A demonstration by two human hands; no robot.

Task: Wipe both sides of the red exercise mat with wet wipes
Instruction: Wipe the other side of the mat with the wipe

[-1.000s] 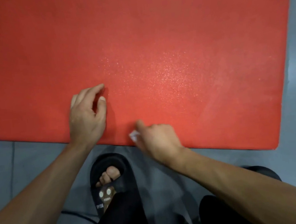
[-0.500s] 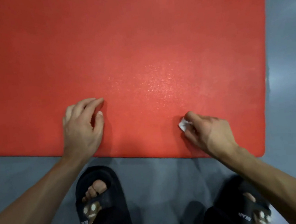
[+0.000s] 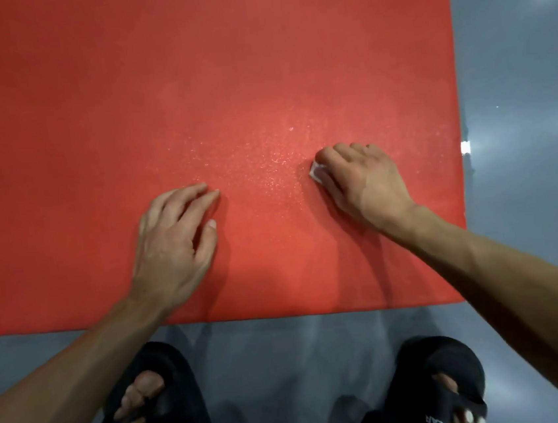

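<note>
Right hand (image 3: 362, 182) presses wet wipe (image 3: 315, 174) (folded small) onto red mat (image 3: 188, 83).

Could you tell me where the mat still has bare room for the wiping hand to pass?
The red mat is bare beyond both hands, up to its far edge, and between the right hand holding the wet wipe and the mat's right edge. Tightest is the gap to the left hand.

Dim overhead light, soft wide-angle blur
</note>
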